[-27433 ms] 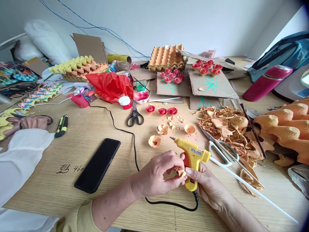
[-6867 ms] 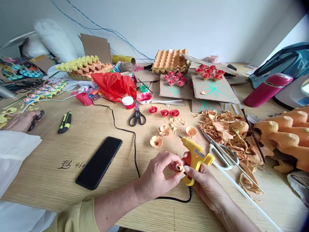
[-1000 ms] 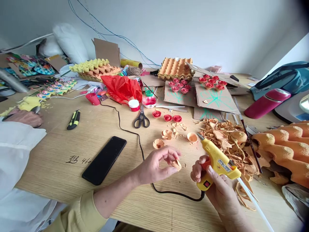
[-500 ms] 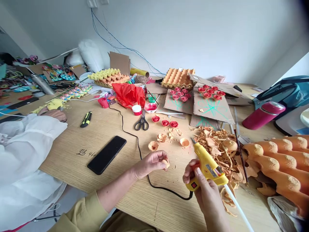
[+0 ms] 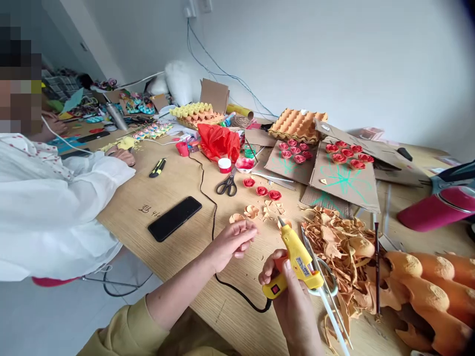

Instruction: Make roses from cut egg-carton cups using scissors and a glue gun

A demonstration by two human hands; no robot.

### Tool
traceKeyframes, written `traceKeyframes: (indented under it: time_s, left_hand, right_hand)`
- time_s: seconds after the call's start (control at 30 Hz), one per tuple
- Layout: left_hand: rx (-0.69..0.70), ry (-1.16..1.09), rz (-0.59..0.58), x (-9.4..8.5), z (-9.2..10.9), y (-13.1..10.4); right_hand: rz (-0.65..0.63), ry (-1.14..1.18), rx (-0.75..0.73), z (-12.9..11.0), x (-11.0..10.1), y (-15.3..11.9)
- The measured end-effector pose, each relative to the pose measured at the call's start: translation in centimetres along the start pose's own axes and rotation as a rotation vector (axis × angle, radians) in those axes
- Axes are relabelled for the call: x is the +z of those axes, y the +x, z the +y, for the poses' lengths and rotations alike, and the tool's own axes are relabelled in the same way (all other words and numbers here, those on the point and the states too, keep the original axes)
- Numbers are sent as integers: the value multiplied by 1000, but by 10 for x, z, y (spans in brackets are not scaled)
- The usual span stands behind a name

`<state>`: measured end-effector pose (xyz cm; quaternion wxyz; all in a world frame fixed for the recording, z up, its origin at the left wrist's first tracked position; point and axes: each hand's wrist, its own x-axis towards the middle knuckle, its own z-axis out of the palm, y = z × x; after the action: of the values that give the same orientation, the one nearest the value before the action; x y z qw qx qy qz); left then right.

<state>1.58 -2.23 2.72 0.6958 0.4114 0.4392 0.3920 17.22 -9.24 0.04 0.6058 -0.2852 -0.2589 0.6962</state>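
My right hand (image 5: 287, 291) is wrapped around a yellow hot glue gun (image 5: 297, 252), its nozzle pointing up and away from me. A white glue stick (image 5: 333, 319) sticks out of the gun's back end. My left hand (image 5: 235, 242) is closed with its fingers curled together left of the nozzle; what they hold, if anything, is hidden. Just beyond it lie orange egg-carton flowers (image 5: 251, 212) and, partly behind the nozzle, an orange carton cup (image 5: 285, 226). Three red paper roses (image 5: 261, 191) sit farther back.
Carton scraps (image 5: 332, 242), scissors with pale handles (image 5: 330, 279) and a brush (image 5: 377, 267) lie right, beside an orange egg tray (image 5: 426, 282). A phone (image 5: 175, 218), black scissors (image 5: 226, 185) and a cutter (image 5: 158, 168) lie left. The gun's cord (image 5: 237, 291) crosses the table. A person's sleeve (image 5: 100, 183) is at left.
The view has swung left. My left hand has turned, and the small orange carton piece seen in its fingers before no longer shows. The glue gun has come closer to my left hand.
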Motion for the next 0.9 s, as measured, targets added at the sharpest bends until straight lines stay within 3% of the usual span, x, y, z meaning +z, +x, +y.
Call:
traceKeyframes:
  time_s: [0.13, 0.27, 0.5, 0.67, 0.9]
  left_hand:
    - [67, 239, -61, 21, 4, 6]
    - [101, 288, -59, 24, -2, 13]
    - [238, 700, 71, -4, -7, 3]
    - [340, 1062, 125, -21, -10, -11]
    - [456, 1213, 187, -48, 17, -6]
  right_hand:
    - [-5, -39, 45, 3, -6, -3]
    - [5, -69, 55, 2, -10, -6]
    - [199, -122, -107, -6, -21, -4]
    - [390, -332, -252, -6, -28, -7]
    - [483, -409, -264, -7, -25, -19]
